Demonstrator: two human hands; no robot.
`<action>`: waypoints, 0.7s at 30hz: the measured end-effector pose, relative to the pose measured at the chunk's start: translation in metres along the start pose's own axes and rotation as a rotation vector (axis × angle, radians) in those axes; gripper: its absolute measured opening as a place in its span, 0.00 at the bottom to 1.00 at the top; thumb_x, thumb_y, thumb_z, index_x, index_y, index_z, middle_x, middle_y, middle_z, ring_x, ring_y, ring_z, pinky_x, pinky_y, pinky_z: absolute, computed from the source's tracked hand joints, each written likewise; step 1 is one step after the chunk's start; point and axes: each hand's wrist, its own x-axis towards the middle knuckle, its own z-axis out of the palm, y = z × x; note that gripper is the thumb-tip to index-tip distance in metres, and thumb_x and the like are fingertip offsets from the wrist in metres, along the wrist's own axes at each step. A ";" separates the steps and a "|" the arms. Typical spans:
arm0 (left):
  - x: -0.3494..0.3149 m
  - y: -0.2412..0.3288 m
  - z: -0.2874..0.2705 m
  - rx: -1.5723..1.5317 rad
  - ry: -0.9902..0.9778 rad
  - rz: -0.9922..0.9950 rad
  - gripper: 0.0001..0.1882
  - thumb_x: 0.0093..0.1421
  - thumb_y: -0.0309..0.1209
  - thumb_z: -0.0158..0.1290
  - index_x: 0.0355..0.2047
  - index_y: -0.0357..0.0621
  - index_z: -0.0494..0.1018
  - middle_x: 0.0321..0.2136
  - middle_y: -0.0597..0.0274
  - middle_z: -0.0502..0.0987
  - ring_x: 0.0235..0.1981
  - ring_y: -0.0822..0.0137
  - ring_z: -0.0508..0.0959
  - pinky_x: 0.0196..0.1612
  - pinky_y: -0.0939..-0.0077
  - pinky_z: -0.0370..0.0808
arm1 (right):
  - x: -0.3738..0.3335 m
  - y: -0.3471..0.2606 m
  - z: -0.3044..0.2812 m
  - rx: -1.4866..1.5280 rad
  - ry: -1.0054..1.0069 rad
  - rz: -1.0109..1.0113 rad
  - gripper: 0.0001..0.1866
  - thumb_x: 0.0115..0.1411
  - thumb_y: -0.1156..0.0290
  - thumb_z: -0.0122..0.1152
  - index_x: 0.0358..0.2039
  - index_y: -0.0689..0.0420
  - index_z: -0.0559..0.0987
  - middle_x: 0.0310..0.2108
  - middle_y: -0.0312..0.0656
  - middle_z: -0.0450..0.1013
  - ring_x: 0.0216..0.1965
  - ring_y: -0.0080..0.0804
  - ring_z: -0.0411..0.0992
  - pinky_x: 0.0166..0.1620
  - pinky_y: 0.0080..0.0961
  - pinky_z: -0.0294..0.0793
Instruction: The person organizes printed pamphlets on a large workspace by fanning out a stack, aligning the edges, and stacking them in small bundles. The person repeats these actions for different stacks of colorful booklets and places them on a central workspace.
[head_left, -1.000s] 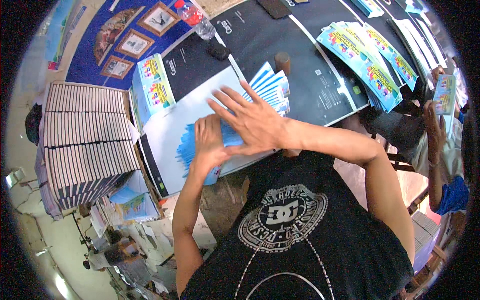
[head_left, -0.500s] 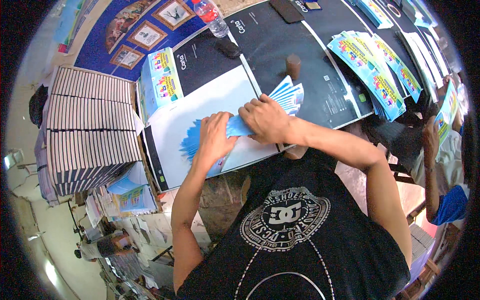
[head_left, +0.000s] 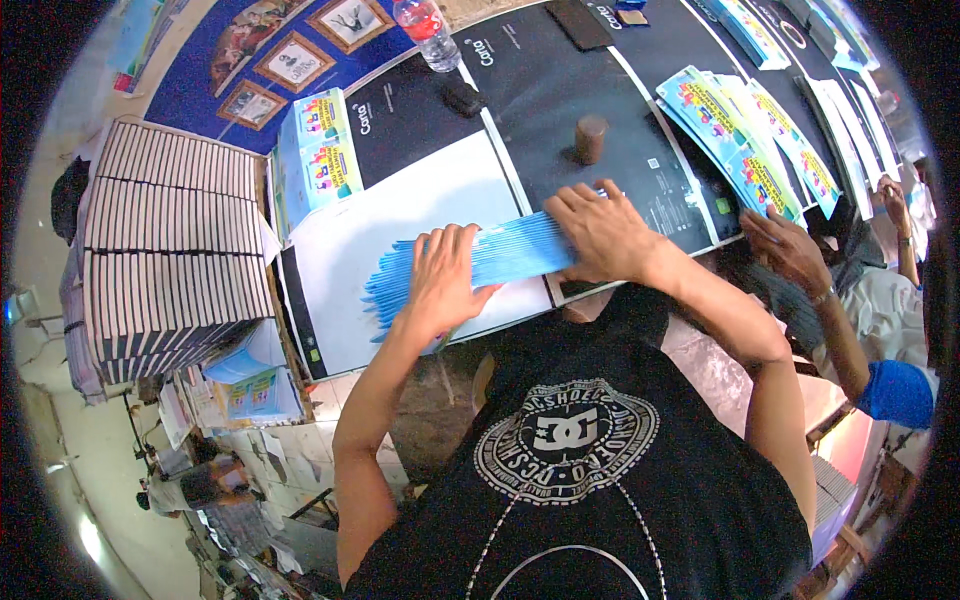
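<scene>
A fanned stack of blue printed sheets (head_left: pixel 515 252) lies across the white board (head_left: pixel 345 270) in front of me, their edges staggered like steps. My left hand (head_left: pixel 443 282) wraps over the left part of the stack, its thumb stretched along the near side. At the other end my right hand (head_left: pixel 605 238) grips the sheets with curled fingers, hiding that end. Between the two hands the stack runs fairly flat. Just beyond my right hand a brown cylinder (head_left: pixel 590 138) stands on the black table covering (head_left: pixel 630 185).
Tall stacks of bound books (head_left: pixel 180 260) rise at the left. Beside them are colourful printed covers (head_left: pixel 318 150). A water bottle (head_left: pixel 428 35) and a dark object (head_left: pixel 462 97) sit farther back. Right, a co-worker's hand (head_left: pixel 785 245) is near fanned covers (head_left: pixel 725 130).
My right hand has moved right and flattened the previously bent stack, whose white fanned end is now mostly covered. The co-worker's hand has come left towards the covers.
</scene>
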 end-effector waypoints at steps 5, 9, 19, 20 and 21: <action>-0.011 -0.009 -0.009 -0.045 -0.070 0.005 0.38 0.49 0.49 0.68 0.54 0.39 0.68 0.46 0.50 0.74 0.50 0.52 0.74 0.52 0.56 0.65 | -0.009 0.002 0.015 0.208 0.093 -0.010 0.18 0.52 0.60 0.71 0.39 0.53 0.77 0.39 0.41 0.78 0.47 0.42 0.77 0.52 0.48 0.72; -0.040 -0.038 -0.012 0.036 -0.003 -0.058 0.28 0.52 0.45 0.67 0.46 0.41 0.73 0.39 0.52 0.78 0.43 0.52 0.78 0.46 0.57 0.71 | -0.008 0.003 0.019 0.173 0.137 -0.044 0.16 0.50 0.62 0.71 0.38 0.52 0.78 0.38 0.40 0.79 0.44 0.43 0.79 0.50 0.46 0.72; -0.038 -0.029 -0.012 -0.031 0.242 0.063 0.15 0.54 0.36 0.66 0.35 0.42 0.76 0.26 0.54 0.79 0.29 0.51 0.81 0.33 0.60 0.77 | -0.007 0.019 0.007 0.071 0.139 -0.039 0.19 0.50 0.63 0.70 0.42 0.50 0.76 0.38 0.38 0.77 0.47 0.40 0.77 0.51 0.45 0.70; -0.034 -0.030 -0.009 0.062 0.346 0.124 0.16 0.54 0.37 0.67 0.37 0.41 0.77 0.27 0.53 0.80 0.30 0.52 0.82 0.34 0.60 0.78 | -0.008 0.019 0.011 0.065 0.140 -0.042 0.19 0.50 0.63 0.70 0.42 0.50 0.76 0.38 0.38 0.77 0.47 0.40 0.77 0.51 0.45 0.70; -0.027 -0.037 -0.010 0.063 0.357 0.137 0.16 0.54 0.37 0.67 0.37 0.41 0.77 0.27 0.53 0.80 0.30 0.52 0.82 0.34 0.60 0.78 | -0.007 0.023 0.014 0.061 0.130 -0.063 0.20 0.51 0.63 0.70 0.44 0.50 0.76 0.39 0.38 0.77 0.48 0.40 0.76 0.51 0.45 0.70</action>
